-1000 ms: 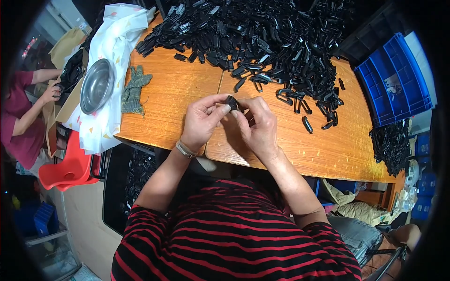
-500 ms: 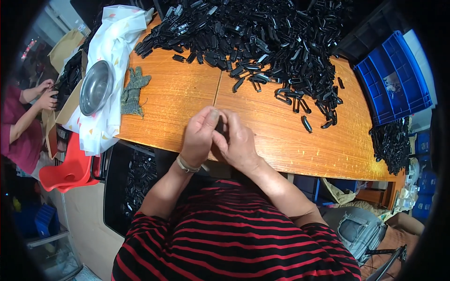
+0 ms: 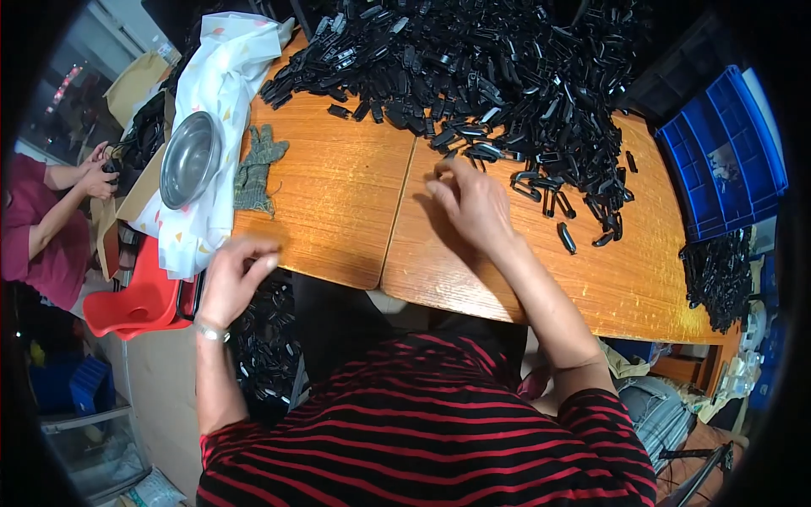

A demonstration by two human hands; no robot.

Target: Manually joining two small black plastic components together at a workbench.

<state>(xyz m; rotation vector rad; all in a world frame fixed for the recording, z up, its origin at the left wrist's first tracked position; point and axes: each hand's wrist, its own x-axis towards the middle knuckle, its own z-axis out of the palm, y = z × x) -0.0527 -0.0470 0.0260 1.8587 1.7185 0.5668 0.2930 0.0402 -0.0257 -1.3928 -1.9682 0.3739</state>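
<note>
My right hand (image 3: 477,207) is over the table at the front edge of a large heap of black plastic clips (image 3: 481,76). Its thumb stands apart from its bent fingers, and the fingertips are close to a clip; I cannot tell whether they touch. My left hand (image 3: 232,277), wearing a wristwatch (image 3: 212,333), is at the table's near left edge, beside a container of similar black pieces (image 3: 269,355) lower down. Slight blur covers its fingers, but thumb and fingers are apart and I see nothing between them.
On the wooden table (image 3: 338,220) lie a grey knitted glove (image 3: 256,173) and a metal bowl (image 3: 191,160) on white patterned sheeting (image 3: 241,51). A blue crate (image 3: 722,156) stands at the right. Left are a red chair (image 3: 139,300) and another person (image 3: 51,220) handling dark pieces.
My hands were together at the table's front edge, fingers meeting. Now they have parted: the left has gone left to the table edge, the right forward and right to the heap.
</note>
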